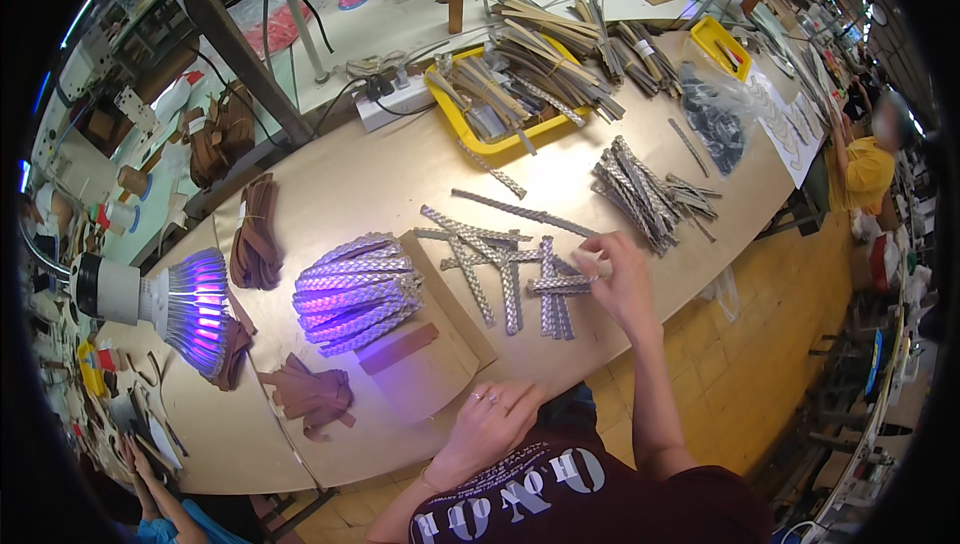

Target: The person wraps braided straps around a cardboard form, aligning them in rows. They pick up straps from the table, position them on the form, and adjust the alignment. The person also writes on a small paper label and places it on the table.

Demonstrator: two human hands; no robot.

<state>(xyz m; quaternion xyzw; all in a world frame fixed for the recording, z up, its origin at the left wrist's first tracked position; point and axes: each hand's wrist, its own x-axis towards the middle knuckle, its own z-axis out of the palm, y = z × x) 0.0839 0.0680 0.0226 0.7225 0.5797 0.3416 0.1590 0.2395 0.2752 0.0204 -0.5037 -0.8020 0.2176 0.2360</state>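
Note:
My right hand [622,279] is over the right end of a loose pile of silver-grey braided straps [510,294], fingers curled in. Something small and pale shows at its fingertips, too small to make out. One long thin braided strap [520,212] runs up to these fingers, and short straps [556,287] cross just beside them. My left hand [495,422] lies at the table's near edge, fingers stretched out, holding nothing. To the left of the pile, a thick bundle of braided straps [358,292] sits on a brown board [450,344] under purple light.
A lamp [190,309] glows purple at left. Brown strip bundles [257,234] and a brown fabric bundle [312,394] lie near it. A yellow tray [465,129] of strips stands at the back. More braided straps [645,194] lie right. A co-worker [868,169] is far right.

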